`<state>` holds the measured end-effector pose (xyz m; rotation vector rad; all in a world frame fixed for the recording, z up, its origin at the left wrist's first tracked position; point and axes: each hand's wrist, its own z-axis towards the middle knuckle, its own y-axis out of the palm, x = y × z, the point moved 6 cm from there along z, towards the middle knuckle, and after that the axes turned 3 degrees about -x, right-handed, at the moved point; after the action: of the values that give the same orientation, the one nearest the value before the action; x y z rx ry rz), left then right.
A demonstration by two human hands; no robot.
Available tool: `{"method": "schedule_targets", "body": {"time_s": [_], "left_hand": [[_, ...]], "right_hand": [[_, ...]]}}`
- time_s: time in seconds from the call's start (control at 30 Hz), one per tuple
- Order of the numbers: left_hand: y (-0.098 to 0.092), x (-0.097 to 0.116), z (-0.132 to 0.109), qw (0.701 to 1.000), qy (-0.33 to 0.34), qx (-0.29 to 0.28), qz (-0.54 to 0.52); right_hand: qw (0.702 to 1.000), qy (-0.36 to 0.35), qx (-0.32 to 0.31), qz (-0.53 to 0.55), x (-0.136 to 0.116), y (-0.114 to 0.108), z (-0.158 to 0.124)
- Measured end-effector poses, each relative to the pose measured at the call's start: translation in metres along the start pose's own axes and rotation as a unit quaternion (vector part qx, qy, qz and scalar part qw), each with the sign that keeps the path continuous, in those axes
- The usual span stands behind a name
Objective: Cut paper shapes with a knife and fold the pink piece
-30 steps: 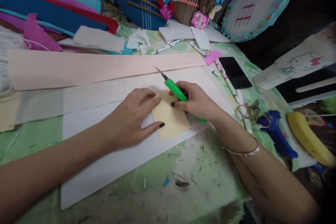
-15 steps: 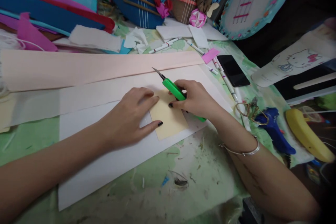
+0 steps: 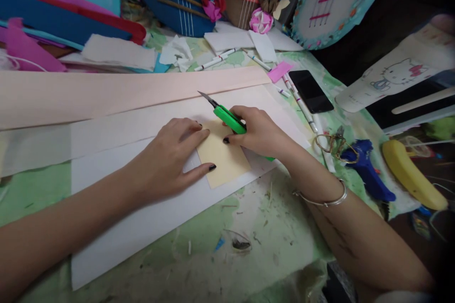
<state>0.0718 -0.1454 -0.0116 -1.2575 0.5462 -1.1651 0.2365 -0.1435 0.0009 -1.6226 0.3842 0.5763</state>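
Here, the right hand (image 3: 261, 132) grips a green cutter (image 3: 227, 117) beside the yellow card (image 3: 222, 158).

Single head-worn view, facing forward and down, close over worktable (image 3: 277, 227)

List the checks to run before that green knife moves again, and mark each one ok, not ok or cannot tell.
1. Right hand grip closed around the green knife: ok.
2. Blade out and pointing away from the body, toward the pink sheet: ok.
3. Left hand flat on the yellow card, pinning it to the white sheet: ok.
4. Left fingertips clear of the blade: cannot tell; they lie close beside the knife's handle.
5. Blade tip touching paper: cannot tell.
6. Phone clear of both hands: ok, it lies apart to the right.
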Motion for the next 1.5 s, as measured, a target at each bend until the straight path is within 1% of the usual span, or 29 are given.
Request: {"method": "schedule_targets", "body": {"time_s": [0.1, 0.33, 0.77, 1.1, 1.27, 1.33, 1.4, 1.43, 1.5], "left_hand": [[0.000, 0.000, 0.000, 1.000, -0.001, -0.001, 0.005], [0.002, 0.002, 0.002, 0.999, -0.004, -0.041, 0.016], [0.002, 0.001, 0.001, 0.999, 0.003, -0.036, 0.012], [0.002, 0.002, 0.002, 0.999, 0.005, -0.036, 0.009], [0.001, 0.006, 0.001, 0.999, 0.014, -0.038, 0.023], [0.001, 0.009, 0.001, 0.998, 0.018, -0.039, 0.039], [0.001, 0.012, 0.001, 0.998, 0.019, -0.040, 0.051], [0.002, 0.014, 0.001, 0.997, 0.020, -0.040, 0.055], [0.003, 0.016, 0.001, 0.997, 0.022, -0.043, 0.062]], "right_hand": [[1.000, 0.002, 0.001, 0.000, 0.001, 0.000, 0.000], [1.000, 0.003, 0.001, 0.004, 0.002, 0.001, 0.000], [1.000, 0.002, -0.001, 0.026, 0.005, 0.002, 0.000], [1.000, 0.009, -0.003, 0.029, 0.004, 0.003, 0.000], [1.000, -0.001, 0.008, 0.011, 0.003, 0.000, -0.001], [0.999, 0.006, 0.008, 0.045, 0.004, -0.002, -0.003], [0.991, 0.027, 0.000, 0.133, 0.006, -0.005, -0.004], [0.980, 0.042, -0.002, 0.193, 0.007, -0.006, -0.006], [0.948, 0.075, 0.009, 0.311, 0.010, -0.010, -0.008]]}}
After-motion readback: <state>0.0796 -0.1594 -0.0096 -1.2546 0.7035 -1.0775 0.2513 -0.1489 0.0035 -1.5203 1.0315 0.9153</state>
